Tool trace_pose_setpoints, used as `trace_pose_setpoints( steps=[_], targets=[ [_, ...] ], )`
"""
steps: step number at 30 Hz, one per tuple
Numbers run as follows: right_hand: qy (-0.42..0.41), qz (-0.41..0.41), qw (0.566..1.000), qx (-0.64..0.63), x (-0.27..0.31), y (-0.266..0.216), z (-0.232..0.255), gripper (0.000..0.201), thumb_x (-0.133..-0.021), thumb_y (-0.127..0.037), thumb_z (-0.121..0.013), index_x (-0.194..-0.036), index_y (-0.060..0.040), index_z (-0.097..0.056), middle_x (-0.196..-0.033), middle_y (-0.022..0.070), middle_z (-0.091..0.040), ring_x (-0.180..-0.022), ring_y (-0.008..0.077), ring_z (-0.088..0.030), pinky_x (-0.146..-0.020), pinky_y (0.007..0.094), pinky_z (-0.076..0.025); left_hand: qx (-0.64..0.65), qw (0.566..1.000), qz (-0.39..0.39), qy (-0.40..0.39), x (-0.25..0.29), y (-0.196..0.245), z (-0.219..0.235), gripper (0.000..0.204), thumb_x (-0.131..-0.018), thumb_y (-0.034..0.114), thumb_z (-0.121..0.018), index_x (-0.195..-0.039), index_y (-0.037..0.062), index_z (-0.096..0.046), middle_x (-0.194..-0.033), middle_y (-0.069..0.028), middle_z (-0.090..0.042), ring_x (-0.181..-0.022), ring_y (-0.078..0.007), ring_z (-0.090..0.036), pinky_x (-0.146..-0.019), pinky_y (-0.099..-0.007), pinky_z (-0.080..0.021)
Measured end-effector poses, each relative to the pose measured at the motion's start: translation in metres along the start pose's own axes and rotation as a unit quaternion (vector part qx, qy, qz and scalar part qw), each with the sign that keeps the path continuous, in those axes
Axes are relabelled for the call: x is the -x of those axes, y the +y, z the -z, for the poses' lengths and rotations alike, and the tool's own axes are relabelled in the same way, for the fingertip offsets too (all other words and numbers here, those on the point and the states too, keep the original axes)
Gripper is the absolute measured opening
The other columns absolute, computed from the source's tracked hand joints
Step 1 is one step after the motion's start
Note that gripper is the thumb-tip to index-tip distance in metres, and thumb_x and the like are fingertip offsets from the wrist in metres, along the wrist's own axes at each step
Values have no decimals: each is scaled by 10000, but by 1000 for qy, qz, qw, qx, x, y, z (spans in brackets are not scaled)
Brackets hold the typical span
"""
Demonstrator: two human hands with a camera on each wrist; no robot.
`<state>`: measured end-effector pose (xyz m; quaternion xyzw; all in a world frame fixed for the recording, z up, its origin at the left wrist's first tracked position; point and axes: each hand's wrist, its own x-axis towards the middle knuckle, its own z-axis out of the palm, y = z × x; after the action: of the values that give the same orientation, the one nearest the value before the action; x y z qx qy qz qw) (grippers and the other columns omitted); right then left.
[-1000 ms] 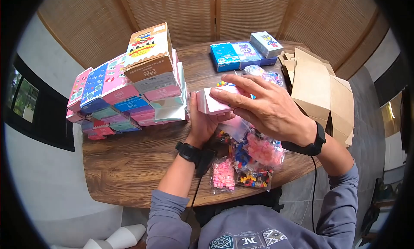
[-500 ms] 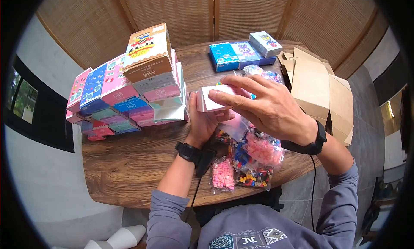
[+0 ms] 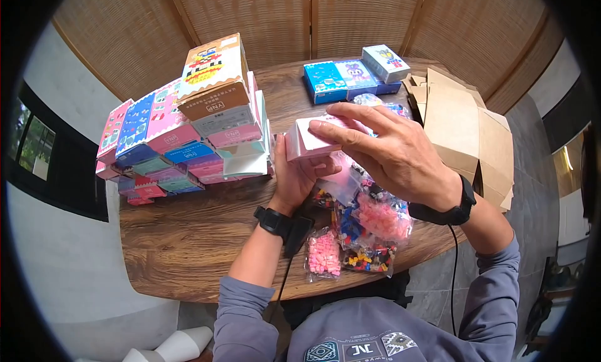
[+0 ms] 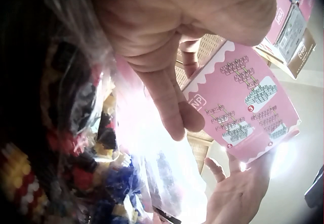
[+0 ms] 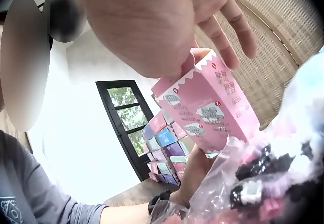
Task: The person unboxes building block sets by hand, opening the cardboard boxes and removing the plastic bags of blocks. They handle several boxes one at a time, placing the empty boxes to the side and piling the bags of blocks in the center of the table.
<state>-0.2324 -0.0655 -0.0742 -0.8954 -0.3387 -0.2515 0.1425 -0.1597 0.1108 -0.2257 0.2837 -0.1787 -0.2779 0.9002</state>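
A pink paper box [image 3: 312,144] printed with building-step drawings is held up over the table between both hands. My left hand [image 3: 294,177] grips it from below and the left side, fingers curled round its lower part. From the right, my right hand [image 3: 404,158] reaches over the box's upper end, thumb and forefinger pinching at its edge. The right wrist view shows that end of the box [image 5: 215,107] partly open, with the thumb at a flap and two other fingers stretched out beyond it. Beneath the hands lie clear bags of small coloured bricks [image 3: 369,221].
A tall stack of boxes [image 3: 188,150] stands left. Blue and purple boxes [image 3: 327,83] with a grey box [image 3: 387,64] on top sit at the back. Opened brown cardboard [image 3: 460,127] lies right. A bag of pink bricks [image 3: 323,254] rests near the front edge.
The pink box has tilted a little between the hands, and more of its pink side shows to the head camera. My right hand's fingers have shifted slightly along its upper end.
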Motion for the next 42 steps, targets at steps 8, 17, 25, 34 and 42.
trace_pose_setpoints(
  steps=[8,17,25,34,42],
  targets=[
    [29,-16,999,-1,2,2,-8,512,-882,-68,-638,-1367,-211,-562,-1236,122,-591,-907,288,-638,-693,365,-546,4,1000,-5,-14,-1,0,2,703,-1006,613,-202,-1383,64,-428,-1204,-131,-642,-1019,-250,-685,-806,-423,-615],
    [7,-21,999,27,0,-5,-3,502,-881,-95,-638,-1363,-216,-565,-1226,123,-595,-930,297,-635,-709,379,-548,8,1000,-5,-6,-1,-2,3,689,-1008,602,-196,-1406,82,-409,-1257,-134,-614,-1055,-259,-673,-816,-416,-615],
    [24,-11,999,24,3,-1,-5,492,-874,-106,-649,-1346,-227,-582,-1197,117,-600,-904,281,-636,-675,373,-543,-16,1000,7,21,0,0,-4,781,-984,650,-129,-1358,54,-467,-1146,-156,-661,-937,-240,-692,-811,-422,-612],
    [5,-16,999,34,1,-4,-5,477,-851,-131,-685,-1313,-218,-607,-1221,117,-587,-920,280,-628,-717,370,-540,-14,998,12,61,-2,1,-6,791,-984,647,-126,-1305,34,-508,-1066,-147,-684,-887,-224,-704,-797,-440,-620],
    [4,-33,998,-52,3,-3,-5,527,-839,-45,-679,-1335,-197,-587,-1227,123,-584,-927,283,-635,-734,375,-547,-7,999,9,53,-1,0,-4,781,-986,645,-131,-1301,40,-511,-1070,-147,-680,-888,-232,-707,-806,-444,-618]
  ],
)
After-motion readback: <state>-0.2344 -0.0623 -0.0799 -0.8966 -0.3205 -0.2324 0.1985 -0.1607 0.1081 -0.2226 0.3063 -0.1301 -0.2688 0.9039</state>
